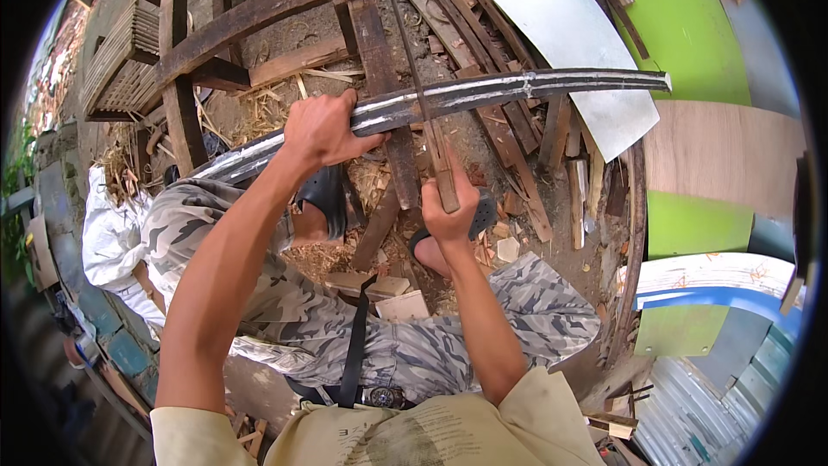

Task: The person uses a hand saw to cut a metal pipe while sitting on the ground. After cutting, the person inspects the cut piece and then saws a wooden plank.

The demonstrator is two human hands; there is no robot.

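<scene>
Left hand [321,129] clamped round long curved dark wooden strip [483,93]. Right hand [448,207] fisted on wooden handle of thin metal file [423,95], laid across strip. Wood scraps [504,246] below.

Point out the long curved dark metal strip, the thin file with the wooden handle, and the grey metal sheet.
long curved dark metal strip [483,93]: head view, mid-length.
thin file with the wooden handle [416,78]: head view, blade crossing the strip.
grey metal sheet [573,34]: head view, flat face.

Dirt ground [285,43], strewn with wood offcuts [509,248], shavings [259,112], dark planks [379,43], grey sheet [578,34]
</scene>
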